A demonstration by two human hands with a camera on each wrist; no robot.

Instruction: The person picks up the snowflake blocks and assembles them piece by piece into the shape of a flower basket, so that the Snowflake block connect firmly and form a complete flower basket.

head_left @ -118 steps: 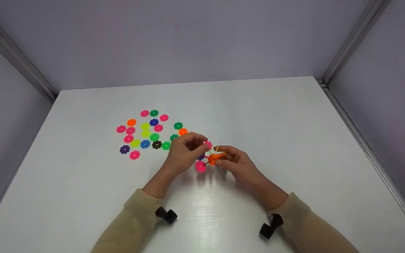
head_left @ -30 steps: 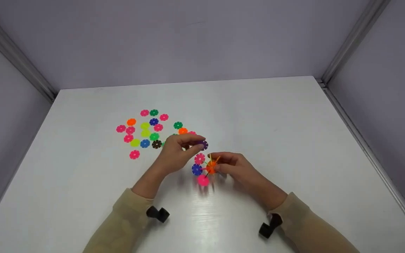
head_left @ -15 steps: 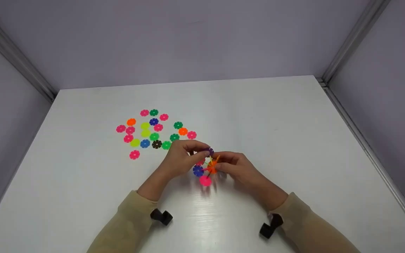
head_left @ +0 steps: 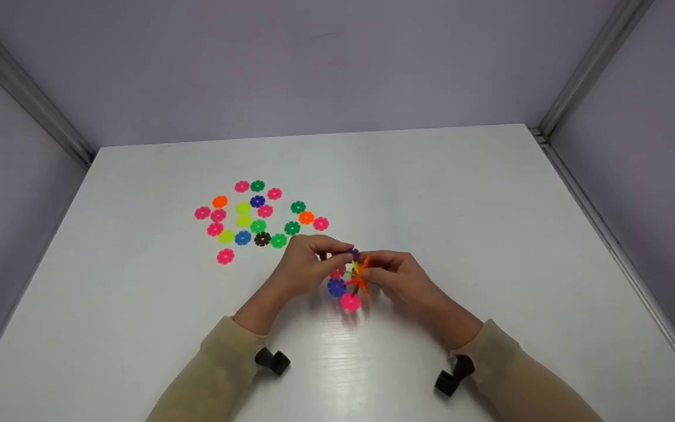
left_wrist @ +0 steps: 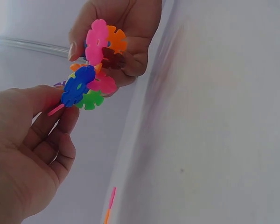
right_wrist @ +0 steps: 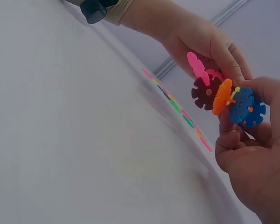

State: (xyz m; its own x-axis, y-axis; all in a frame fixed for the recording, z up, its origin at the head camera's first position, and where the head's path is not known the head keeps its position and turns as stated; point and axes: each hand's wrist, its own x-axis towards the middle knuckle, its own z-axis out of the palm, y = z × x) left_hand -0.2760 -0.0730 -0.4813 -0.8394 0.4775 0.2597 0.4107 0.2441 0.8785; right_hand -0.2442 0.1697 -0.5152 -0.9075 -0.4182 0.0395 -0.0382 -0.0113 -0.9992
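In the head view, my left hand (head_left: pixel 308 266) pinches a purple notched snowflake disc (head_left: pixel 354 254) between thumb and index finger. That disc meets the upper side of a cluster of interlocking snowflake discs; whether it is slotted in cannot be told. My right hand (head_left: pixel 402 276) holds the cluster by its orange disc (head_left: pixel 361 278), above the table. Joined around it are a blue disc (head_left: pixel 337 287) and a pink disc (head_left: pixel 350 302). The left wrist view also shows a dark brown disc (left_wrist: pixel 114 59) and a green disc (left_wrist: pixel 90 100). Blue discs (right_wrist: pixel 242 106) sit beside my right fingers.
Loose snowflake discs in several colours lie flat on the white table (head_left: pixel 466 223), left of and beyond my hands. A black disc (head_left: pixel 262 238) and a green disc (head_left: pixel 279 240) are closest to my left hand. Grey walls (head_left: pixel 326 64) enclose the far side and both flanks.
My left hand has taken the purple disc from the left of the loose pieces and brought it right, against the cluster. My right hand has kept hold of the cluster, which has turned slightly.
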